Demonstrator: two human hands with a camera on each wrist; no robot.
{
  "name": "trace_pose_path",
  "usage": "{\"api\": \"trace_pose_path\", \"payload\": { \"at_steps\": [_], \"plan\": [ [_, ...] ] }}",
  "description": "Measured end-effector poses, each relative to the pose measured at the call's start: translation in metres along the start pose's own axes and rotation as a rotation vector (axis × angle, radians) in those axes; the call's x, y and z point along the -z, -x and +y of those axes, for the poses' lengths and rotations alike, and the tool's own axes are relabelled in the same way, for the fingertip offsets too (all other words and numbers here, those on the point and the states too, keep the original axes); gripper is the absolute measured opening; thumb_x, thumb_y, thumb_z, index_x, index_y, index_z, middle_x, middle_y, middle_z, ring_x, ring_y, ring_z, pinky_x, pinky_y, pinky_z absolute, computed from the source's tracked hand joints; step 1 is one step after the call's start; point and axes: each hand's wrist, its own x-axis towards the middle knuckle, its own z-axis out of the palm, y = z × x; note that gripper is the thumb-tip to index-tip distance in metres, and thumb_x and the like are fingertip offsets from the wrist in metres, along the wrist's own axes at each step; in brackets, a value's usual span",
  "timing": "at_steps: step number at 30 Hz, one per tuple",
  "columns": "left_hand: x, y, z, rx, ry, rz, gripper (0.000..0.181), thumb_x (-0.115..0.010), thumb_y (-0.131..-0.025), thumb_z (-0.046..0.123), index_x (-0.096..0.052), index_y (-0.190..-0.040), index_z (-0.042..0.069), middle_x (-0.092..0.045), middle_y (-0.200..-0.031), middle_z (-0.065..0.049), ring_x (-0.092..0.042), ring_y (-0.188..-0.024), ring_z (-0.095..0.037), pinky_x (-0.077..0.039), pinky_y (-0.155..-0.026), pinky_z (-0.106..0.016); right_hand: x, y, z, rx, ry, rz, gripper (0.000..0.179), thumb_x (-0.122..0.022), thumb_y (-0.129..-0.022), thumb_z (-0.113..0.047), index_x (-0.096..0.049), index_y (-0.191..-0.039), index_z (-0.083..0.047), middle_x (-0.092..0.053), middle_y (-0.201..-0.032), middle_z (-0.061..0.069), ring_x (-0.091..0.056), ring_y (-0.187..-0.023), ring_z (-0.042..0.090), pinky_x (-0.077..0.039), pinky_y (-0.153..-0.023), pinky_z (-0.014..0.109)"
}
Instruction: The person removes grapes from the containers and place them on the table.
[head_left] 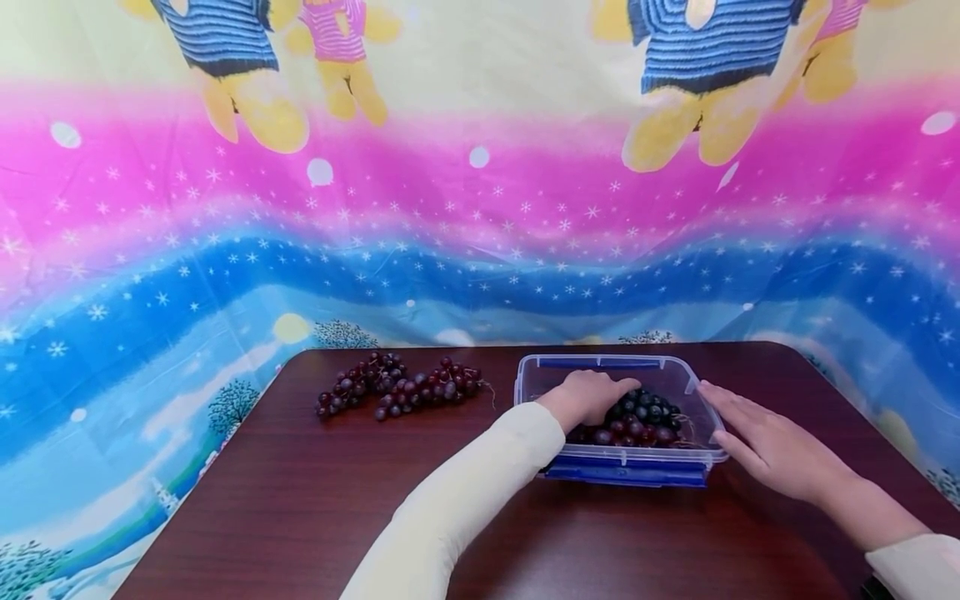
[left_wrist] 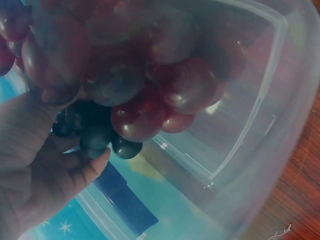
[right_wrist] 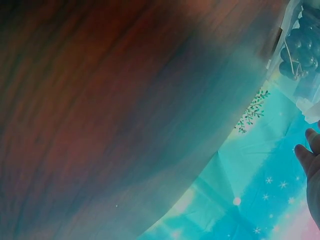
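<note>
A clear plastic box (head_left: 630,454) with blue clips stands on the table, holding bunches of red grapes (head_left: 633,433) and a bunch of dark, near-black grapes (head_left: 649,408). My left hand (head_left: 588,395) reaches into the box over its left side. In the left wrist view, its thumb and fingers curl round the dark grapes (left_wrist: 95,135), beside the larger-looking red grapes (left_wrist: 187,85). My right hand (head_left: 780,442) has its fingers extended along the box's right side, fingertips right at the rim. Only part of that hand shows at the edge of the right wrist view.
Two bunches of red grapes (head_left: 431,388) lie on the dark wooden table (head_left: 315,500), left of the box. Behind the table hangs a colourful cloth (head_left: 480,208) with bears and snowflakes. The table's far edge runs close behind the box.
</note>
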Motion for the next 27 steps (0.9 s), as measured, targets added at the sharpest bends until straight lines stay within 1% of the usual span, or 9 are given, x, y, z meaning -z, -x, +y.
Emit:
{"api": "trace_pose_path", "payload": {
  "at_steps": [8, 10, 13, 15, 18, 20, 22, 25, 27],
  "plan": [
    [0.0007, 0.0029, 0.0007, -0.014, -0.034, 0.025, 0.07, -0.059, -0.097, 0.011, -0.027, -0.153, 0.038, -0.053, -0.065, 0.004, -0.038, -0.047, -0.01, -0.035, -0.047, -0.023, -0.0006, 0.0001, -0.0016, -0.007, -0.001, -0.008, 0.067, -0.062, -0.096, -0.022, -0.03, -0.154, -0.011, -0.037, -0.151, 0.015, -0.037, -0.137, 0.027, 0.0, -0.105, 0.006],
    [0.0008, 0.0033, 0.0008, -0.016, -0.052, 0.034, 0.07, -0.058, -0.097, 0.011, -0.026, -0.154, 0.037, -0.053, -0.065, 0.004, -0.039, -0.048, -0.01, -0.035, -0.047, -0.023, -0.0006, -0.0001, -0.0021, -0.002, 0.0, -0.004, 0.067, -0.062, -0.096, -0.022, -0.031, -0.153, -0.011, -0.039, -0.15, 0.016, -0.037, -0.137, 0.027, 0.0, -0.105, 0.006],
    [0.0013, 0.0032, 0.0009, -0.016, -0.09, 0.055, 0.067, -0.056, -0.099, 0.012, -0.025, -0.154, 0.035, -0.056, -0.069, 0.004, -0.045, -0.052, -0.009, -0.038, -0.048, -0.022, -0.0004, -0.0003, -0.0023, 0.003, 0.003, 0.0, 0.067, -0.063, -0.095, -0.022, -0.031, -0.153, -0.01, -0.039, -0.149, 0.017, -0.031, -0.14, 0.018, 0.0, -0.105, 0.006],
    [0.0018, 0.0035, 0.0011, -0.013, -0.119, 0.064, 0.064, -0.054, -0.1, 0.014, -0.026, -0.155, 0.032, -0.061, -0.076, 0.005, -0.053, -0.058, -0.008, -0.043, -0.051, -0.021, -0.0003, -0.0004, -0.002, 0.006, 0.006, 0.004, 0.067, -0.063, -0.095, -0.022, -0.031, -0.153, -0.01, -0.039, -0.149, 0.016, -0.028, -0.141, 0.014, 0.0, -0.105, 0.006],
    [0.0023, 0.0041, 0.0009, -0.015, -0.165, 0.087, 0.055, -0.053, -0.101, 0.017, -0.035, -0.152, 0.027, -0.067, -0.101, 0.006, -0.063, -0.08, -0.008, -0.051, -0.064, -0.02, -0.0001, -0.0007, -0.0012, 0.013, 0.01, 0.01, 0.067, -0.063, -0.095, -0.021, -0.032, -0.153, -0.01, -0.039, -0.149, 0.016, -0.03, -0.14, 0.016, 0.0, -0.106, 0.007],
    [0.0024, 0.0047, 0.0, -0.03, -0.195, 0.103, 0.045, -0.054, -0.1, 0.017, -0.048, -0.144, 0.024, -0.066, -0.111, 0.005, -0.064, -0.091, -0.01, -0.053, -0.072, -0.022, -0.0001, -0.0008, -0.0007, 0.018, 0.011, 0.017, 0.067, -0.063, -0.095, -0.021, -0.032, -0.152, -0.009, -0.039, -0.149, 0.016, -0.03, -0.14, 0.016, -0.001, -0.106, 0.007],
    [0.0025, 0.0053, -0.0012, -0.049, -0.218, 0.128, 0.033, -0.057, -0.099, 0.017, -0.061, -0.131, 0.023, -0.065, -0.114, 0.006, -0.063, -0.097, -0.011, -0.053, -0.077, -0.024, 0.0, -0.001, -0.0002, 0.024, 0.009, 0.021, 0.067, -0.063, -0.095, -0.02, -0.032, -0.152, -0.009, -0.04, -0.149, 0.017, -0.025, -0.142, 0.011, -0.001, -0.106, 0.007],
    [0.0025, 0.006, -0.003, -0.074, -0.246, 0.157, 0.02, -0.059, -0.098, 0.016, -0.069, -0.113, 0.024, -0.066, -0.107, 0.006, -0.063, -0.093, -0.011, -0.053, -0.078, -0.025, 0.0002, -0.001, -0.0001, 0.028, 0.004, 0.023, 0.067, -0.063, -0.094, -0.02, -0.032, -0.152, -0.009, -0.039, -0.149, 0.016, -0.015, -0.14, -0.001, -0.001, -0.106, 0.007],
    [0.0029, 0.0067, -0.0039, -0.079, -0.257, 0.173, 0.019, -0.06, -0.097, 0.015, -0.07, -0.11, 0.025, -0.067, -0.106, 0.008, -0.063, -0.091, -0.01, -0.053, -0.077, -0.025, 0.0004, -0.001, -0.0002, 0.029, 0.003, 0.021, 0.067, -0.063, -0.095, -0.02, -0.032, -0.153, -0.009, -0.039, -0.15, 0.016, -0.012, -0.139, -0.005, -0.001, -0.106, 0.007]
  ]
}}
